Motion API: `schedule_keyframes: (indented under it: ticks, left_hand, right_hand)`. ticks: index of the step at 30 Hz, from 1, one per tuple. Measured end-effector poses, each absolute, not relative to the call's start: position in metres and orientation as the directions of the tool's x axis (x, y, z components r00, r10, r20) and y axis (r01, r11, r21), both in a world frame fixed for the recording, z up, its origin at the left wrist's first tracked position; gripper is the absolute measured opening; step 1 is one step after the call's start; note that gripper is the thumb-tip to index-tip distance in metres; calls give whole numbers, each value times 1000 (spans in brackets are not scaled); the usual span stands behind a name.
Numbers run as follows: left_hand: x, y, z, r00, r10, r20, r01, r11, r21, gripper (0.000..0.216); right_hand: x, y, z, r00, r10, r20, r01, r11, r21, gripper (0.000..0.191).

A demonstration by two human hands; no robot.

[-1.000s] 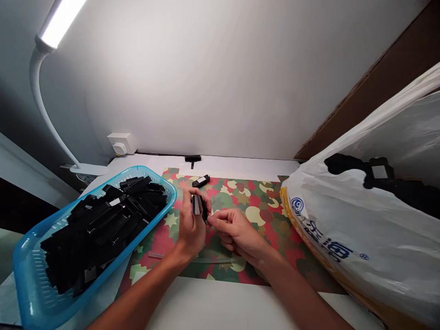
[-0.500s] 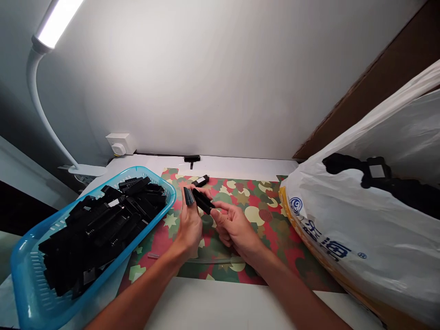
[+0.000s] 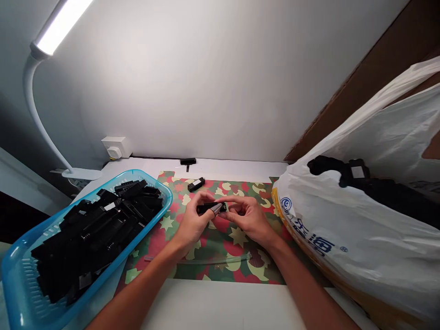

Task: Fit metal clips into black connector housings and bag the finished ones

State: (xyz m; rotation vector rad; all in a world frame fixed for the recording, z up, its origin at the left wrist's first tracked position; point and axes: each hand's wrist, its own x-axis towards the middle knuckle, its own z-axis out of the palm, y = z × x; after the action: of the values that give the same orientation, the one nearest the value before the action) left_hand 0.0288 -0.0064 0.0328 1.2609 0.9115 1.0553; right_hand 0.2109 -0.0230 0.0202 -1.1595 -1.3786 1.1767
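Note:
Both of my hands hold one small black plastic part [image 3: 210, 207] level above a red and green star-patterned mat [image 3: 240, 243]. My left hand [image 3: 194, 222] pinches its left end, with a small silvery piece at the fingertips. My right hand [image 3: 248, 219] pinches its right end with closed fingers. A similar black part with a white label [image 3: 195, 184] lies on the mat just beyond the hands.
A blue plastic basket [image 3: 20, 284] full of black parts stands at the left. A large white plastic bag [image 3: 360, 238] with black items fills the right. A lamp arm [image 3: 36, 114], a wall socket [image 3: 115, 147] and a small black piece [image 3: 187, 162] are at the back. A clear thin strip [image 3: 206, 260] lies near me.
The black part was upright in my left hand, then tilted; now both hands hold it level. The hands have shifted slightly right and farther from me.

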Motion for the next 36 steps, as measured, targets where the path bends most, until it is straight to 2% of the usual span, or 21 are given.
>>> schedule_keyframes:
  ticks: [4, 10, 18, 22, 27, 30, 33, 36]
  left_hand:
    - [28, -8, 33, 423, 904, -66, -105, 121, 987, 31]
    - [26, -7, 33, 469, 877, -108, -123, 186, 975, 41]
    - [23, -9, 30, 548, 820, -168, -39, 226, 973, 44]
    - [24, -8, 23, 565, 812, -146, -79, 230, 970, 43]
    - [25, -9, 24, 529, 836, -145, -68, 212, 975, 35]
    - [28, -10, 28, 478, 868, -135, -74, 193, 978, 33]
    - [28, -10, 29, 431, 892, -140, -59, 182, 982, 32]
    - [28, -9, 26, 403, 900, -166, -5, 184, 983, 27]
  right_hand:
    - [215, -25, 24, -169, 984, 48, 32, 54, -998, 34]
    - [214, -26, 26, -223, 974, 33, -57, 21, -998, 34]
    - [215, -25, 24, -291, 953, 83, 3, 88, -996, 26]
    - [215, -25, 22, -316, 946, 77, 30, 91, -995, 27]
    - [216, -26, 24, -305, 950, 68, 59, 90, -994, 31]
    - [217, -27, 26, -291, 956, 29, 70, 51, -996, 43]
    - [217, -27, 24, -267, 964, 1, 11, 4, -1000, 55]
    - [215, -26, 20, -225, 974, -5, -33, -13, -999, 58]
